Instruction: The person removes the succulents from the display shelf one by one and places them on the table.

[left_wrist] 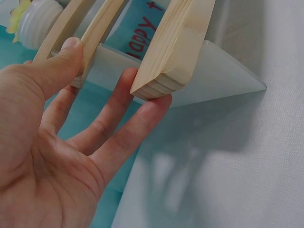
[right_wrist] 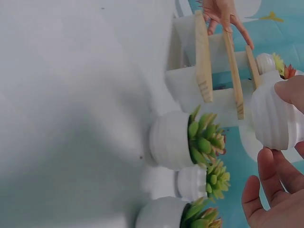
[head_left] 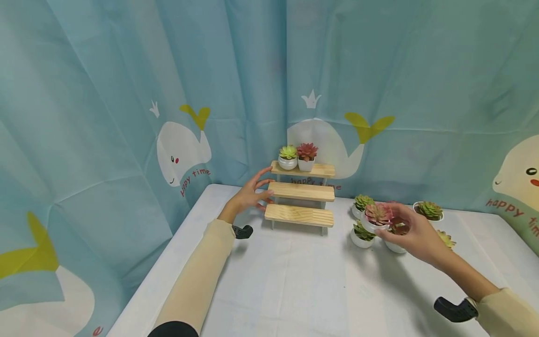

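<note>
My right hand (head_left: pixel 414 234) pinches a small white pot with a pink succulent (head_left: pixel 379 214), held above other potted succulents at the right. In the right wrist view, the thumb and fingertips press the ribbed sides of that white pot (right_wrist: pixel 271 114). At the left end of a three-step wooden display stand (head_left: pixel 301 191) is my left hand (head_left: pixel 246 196), fingers spread. Seen from the left wrist, its thumb touches the middle board (left_wrist: pixel 97 35) and two fingertips touch the end of the lowest board (left_wrist: pixel 173 52).
On the top step stand a green succulent (head_left: pixel 288 157) and a red succulent (head_left: pixel 307 157). Several potted succulents cluster under and around my right hand, among them a green one (head_left: pixel 362 234) and one at the back (head_left: pixel 428 211). A whale-print curtain (head_left: pixel 252 93) hangs behind the white table (head_left: pixel 286 285).
</note>
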A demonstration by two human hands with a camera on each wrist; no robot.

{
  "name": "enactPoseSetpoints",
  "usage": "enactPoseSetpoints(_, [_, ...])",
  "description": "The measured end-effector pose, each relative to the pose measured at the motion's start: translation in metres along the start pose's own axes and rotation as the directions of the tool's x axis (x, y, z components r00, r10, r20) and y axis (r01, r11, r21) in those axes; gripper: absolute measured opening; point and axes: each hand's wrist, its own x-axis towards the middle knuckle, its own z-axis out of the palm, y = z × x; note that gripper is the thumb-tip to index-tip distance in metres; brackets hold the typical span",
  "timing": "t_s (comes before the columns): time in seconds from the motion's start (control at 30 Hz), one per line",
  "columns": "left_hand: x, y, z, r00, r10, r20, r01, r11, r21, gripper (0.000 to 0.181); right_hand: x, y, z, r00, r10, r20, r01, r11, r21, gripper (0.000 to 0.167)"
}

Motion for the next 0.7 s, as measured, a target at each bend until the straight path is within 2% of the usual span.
enactPoseSetpoints(0.17, [0.0,0.001,0.001,1.0,-0.001,-0.003,0.001,1.0,0.005,0.075,-0.011,0.0,0.002,1.0,0.0,-0.008,0.0,1.0,0.02,0.069])
enactPoseSetpoints(0.5, [0.0,0.0,0.0,1.0,-0.007,-0.007,0.007,1.0,0.001,0.075,-0.028,0.0,0.012,1.0,-0.03,-0.005,0.03,0.996,0.088,0.061])
enactPoseSetpoints(0.7, [-0.001,0.001,0.001,1.0,-0.015,-0.013,0.015,1.0,0.001,0.075,-0.039,0.002,0.021,1.0,-0.008,0.009,0.007,0.992,0.124,0.061])
